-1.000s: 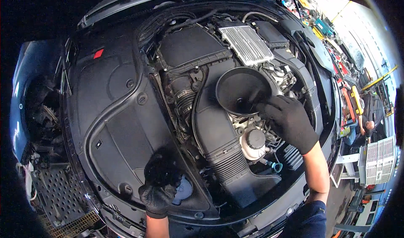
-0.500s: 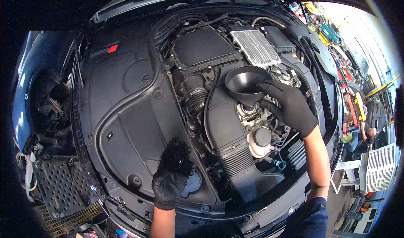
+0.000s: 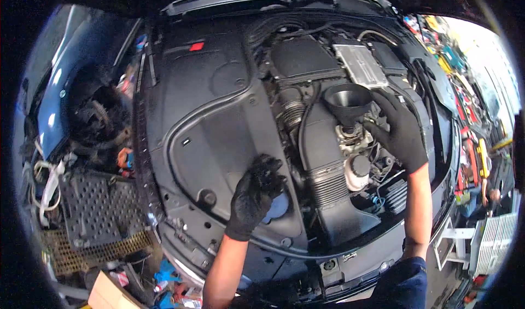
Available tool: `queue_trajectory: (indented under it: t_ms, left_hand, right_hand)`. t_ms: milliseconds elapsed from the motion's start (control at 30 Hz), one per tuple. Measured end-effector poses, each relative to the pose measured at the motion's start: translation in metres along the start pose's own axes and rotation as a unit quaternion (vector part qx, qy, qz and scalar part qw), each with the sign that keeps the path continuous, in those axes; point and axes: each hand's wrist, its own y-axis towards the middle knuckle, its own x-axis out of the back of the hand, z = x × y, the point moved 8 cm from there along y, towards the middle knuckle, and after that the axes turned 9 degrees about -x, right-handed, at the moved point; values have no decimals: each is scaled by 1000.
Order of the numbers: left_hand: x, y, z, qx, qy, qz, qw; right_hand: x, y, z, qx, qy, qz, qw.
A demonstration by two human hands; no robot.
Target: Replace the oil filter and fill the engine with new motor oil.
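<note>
Funnel [image 3: 348, 102] sits in filler neck; our right hand [image 3: 401, 131] grips its stem, we hold upright. Left hand [image 3: 255, 194], fingers curled, braces on cover [image 3: 219, 128].

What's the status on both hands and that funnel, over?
Left hand gloved, resting on the black engine cover, holding nothing. Right hand steadying the black funnel, spout down in the engine opening. Nothing blocking the funnel mouth.

Car repair workshop: open engine bay [image 3: 306, 118], stripped wheel hub [image 3: 95, 118], tool clutter [image 3: 470, 101] along side
</note>
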Motion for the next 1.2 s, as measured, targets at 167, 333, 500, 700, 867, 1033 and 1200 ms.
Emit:
queue_trajectory:
  t_ms: [167,333,500,700,867,1033,1200]
  left_hand:
    - [1,-47,-10,37,-29,-44,998]
    - [-9,-130,-17,7,27,-14,1000]
    - [12,-220,-27,18,154,-136,978]
    - [27,-303,-19,47,4,-126,991]
    - [53,-349,-34,-116,183,-128,968]
    - [103,-413,-36,-66,-1,-204,977]
    - [78,-536,-147,-171,202,-220,939]
  right_hand:
    - [-27,-90,96,-4,248,78,966]
    - [-77,-172,208,56,259,104,959]
    - [-90,-228,254,4,315,132,940]
    - [-114,-290,288,-24,307,226,924]
    - [-99,-316,345,4,349,226,909]
    - [-109,-346,408,66,382,262,884]
    - [-114,-370,473,138,325,282,892]
